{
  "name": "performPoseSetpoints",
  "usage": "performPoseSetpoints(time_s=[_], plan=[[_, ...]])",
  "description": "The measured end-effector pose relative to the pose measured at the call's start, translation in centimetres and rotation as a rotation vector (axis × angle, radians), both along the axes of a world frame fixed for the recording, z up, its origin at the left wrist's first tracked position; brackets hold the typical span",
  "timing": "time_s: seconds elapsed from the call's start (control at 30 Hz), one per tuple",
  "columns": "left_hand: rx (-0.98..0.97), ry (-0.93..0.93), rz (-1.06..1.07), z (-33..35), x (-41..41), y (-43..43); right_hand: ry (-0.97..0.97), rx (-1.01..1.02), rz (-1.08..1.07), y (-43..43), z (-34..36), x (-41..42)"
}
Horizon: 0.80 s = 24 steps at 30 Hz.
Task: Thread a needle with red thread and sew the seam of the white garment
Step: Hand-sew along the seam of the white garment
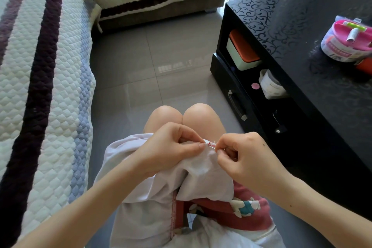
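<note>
Mid-stitch, lower centre of frame: my left hand pinches the white garment at the seam, with red stitches showing. My right hand pinches what I take for the needle. Next, I reckon: pull through gently, keeping the fabric taut.

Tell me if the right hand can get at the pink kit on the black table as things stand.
Probably yes: nothing stands between the right hand and the kit on the table, but it pinches the needle at the garment and must let go first.
</note>
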<state>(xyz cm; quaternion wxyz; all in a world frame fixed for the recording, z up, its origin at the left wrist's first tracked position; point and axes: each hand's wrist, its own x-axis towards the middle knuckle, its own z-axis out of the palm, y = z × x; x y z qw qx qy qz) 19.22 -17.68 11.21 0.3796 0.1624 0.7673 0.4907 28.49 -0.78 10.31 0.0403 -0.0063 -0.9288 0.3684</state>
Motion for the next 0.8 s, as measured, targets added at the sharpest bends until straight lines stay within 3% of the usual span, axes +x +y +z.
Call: performPoseSetpoints(time_s=[0.43, 0.67, 0.8], plan=[[-0.065, -0.047, 0.05, 0.1, 0.1, -0.2, -0.038, -0.207, -0.016, 0.2, 0.4, 0.1], [0.036, -0.21, 0.041, 0.2, -0.1, -0.2, -0.169, -0.543, -0.033, 1.0, 0.4, -0.3], [0.126, -0.319, 0.036, 0.3, -0.1, -0.3, -0.225, -0.621, -0.041, 1.3, 0.5, -0.2]])
